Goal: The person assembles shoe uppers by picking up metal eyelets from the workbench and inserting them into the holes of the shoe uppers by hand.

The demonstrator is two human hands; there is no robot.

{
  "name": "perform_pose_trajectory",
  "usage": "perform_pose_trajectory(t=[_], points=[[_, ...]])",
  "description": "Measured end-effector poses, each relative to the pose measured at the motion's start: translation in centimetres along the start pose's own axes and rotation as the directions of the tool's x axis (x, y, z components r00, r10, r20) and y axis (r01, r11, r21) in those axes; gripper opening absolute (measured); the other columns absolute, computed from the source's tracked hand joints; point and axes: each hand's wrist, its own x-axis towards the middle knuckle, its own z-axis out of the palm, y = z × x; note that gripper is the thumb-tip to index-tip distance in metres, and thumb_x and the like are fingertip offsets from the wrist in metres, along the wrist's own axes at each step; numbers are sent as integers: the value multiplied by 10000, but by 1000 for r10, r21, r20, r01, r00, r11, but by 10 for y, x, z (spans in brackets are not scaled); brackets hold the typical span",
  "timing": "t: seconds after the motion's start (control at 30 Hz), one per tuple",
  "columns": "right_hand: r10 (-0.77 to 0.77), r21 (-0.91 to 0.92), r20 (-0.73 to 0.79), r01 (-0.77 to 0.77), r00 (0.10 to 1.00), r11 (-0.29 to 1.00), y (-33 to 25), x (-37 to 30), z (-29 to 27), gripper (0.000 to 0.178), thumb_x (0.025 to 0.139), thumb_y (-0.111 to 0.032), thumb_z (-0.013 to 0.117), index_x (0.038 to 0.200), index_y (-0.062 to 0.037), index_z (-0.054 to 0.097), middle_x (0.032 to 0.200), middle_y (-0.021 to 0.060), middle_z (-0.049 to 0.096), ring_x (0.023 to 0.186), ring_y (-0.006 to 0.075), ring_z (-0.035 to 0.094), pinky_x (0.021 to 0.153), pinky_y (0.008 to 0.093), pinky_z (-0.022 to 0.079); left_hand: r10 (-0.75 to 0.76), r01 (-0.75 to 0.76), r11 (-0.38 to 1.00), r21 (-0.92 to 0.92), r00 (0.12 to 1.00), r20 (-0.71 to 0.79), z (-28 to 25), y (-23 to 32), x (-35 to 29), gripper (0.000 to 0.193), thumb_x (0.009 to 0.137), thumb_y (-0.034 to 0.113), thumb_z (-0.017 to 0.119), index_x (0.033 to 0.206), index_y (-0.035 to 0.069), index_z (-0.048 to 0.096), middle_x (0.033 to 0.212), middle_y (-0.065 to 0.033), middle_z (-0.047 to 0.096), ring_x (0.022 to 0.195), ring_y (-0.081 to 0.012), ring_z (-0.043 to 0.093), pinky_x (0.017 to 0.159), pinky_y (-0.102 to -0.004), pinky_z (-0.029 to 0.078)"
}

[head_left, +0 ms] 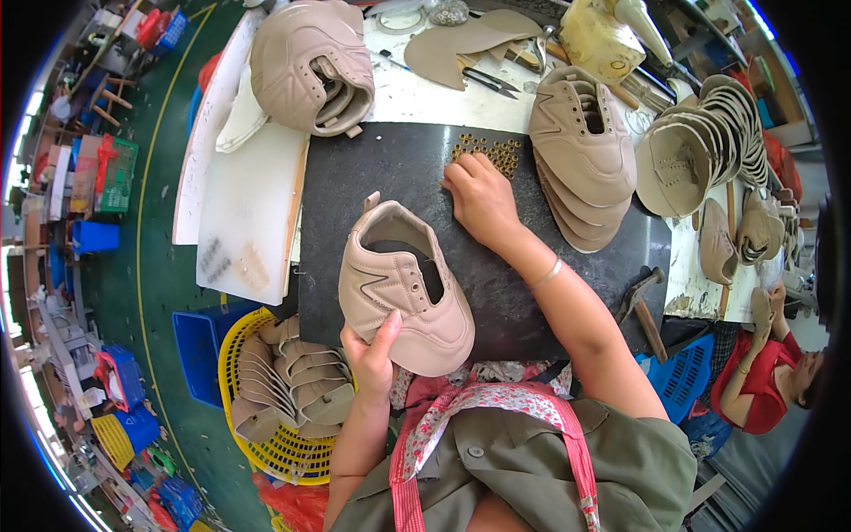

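My left hand (372, 356) grips a beige shoe upper (377, 297) by its side near the toe, thumb on top, fingers hidden beneath. The upper is tilted over the near edge of a black work mat (523, 306), with its opening facing up and its pull tab away from me. My right hand (481, 197) rests at the near-left edge of a scatter of small brass eyelets (503, 161). Its fingers are bent and drawn together, their tips hidden, so whatever they may pinch does not show. Just right of the eyelets lies a stack of similar uppers (582, 146).
Another bunch of uppers (306, 75) sits at the far left, with snips (490, 82) farther back. A hammer (645, 312) lies at the right edge. Yellow basket (232, 372) with shoe pieces stands lower left. A co-worker in red (753, 377) is at the right.
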Motion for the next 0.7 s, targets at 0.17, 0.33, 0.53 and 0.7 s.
perform_pose_trajectory(t=[0.17, 0.33, 0.53, 0.7], points=[[259, 811, 267, -362, 928, 460, -39, -20, -45, 127, 736, 46, 612, 846, -15, 593, 909, 68, 587, 804, 167, 587, 681, 260, 479, 12, -12, 1000, -4, 1000, 9, 0, -2, 3, 408, 762, 12, 557, 1149, -77, 463, 1068, -146, 565, 928, -192, 574, 841, -304, 441], [142, 879, 302, -333, 943, 342, -56, -27, -59, 127, 736, 47, 636, 843, -17, 657, 905, 82, 616, 858, 129, 586, 737, 244, 495, 1, -2, 1000, 27, 999, 35, 5, -2, 5, 413, 766, 16, 557, 1156, -78, 458, 1082, -155, 559, 947, -201, 572, 851, -311, 441], [101, 851, 474, -484, 875, 205, -65, -30, -60, 100, 733, 56, 622, 824, 16, 626, 863, 65, 613, 753, 107, 592, 665, 215, 494, 32, -37, 997, 71, 997, 64, 5, -4, 0, 415, 770, 20, 558, 1159, -83, 457, 1091, -158, 556, 962, -201, 568, 856, -313, 440], [182, 795, 600, -606, 779, -28, -66, -29, -53, 125, 741, 39, 639, 805, -8, 542, 808, 60, 605, 734, 82, 586, 621, 201, 486, 48, -58, 988, 145, 996, 76, 2, -5, -2, 398, 769, 19, 555, 1143, -82, 467, 1087, -157, 559, 957, -196, 568, 857, -310, 435]])
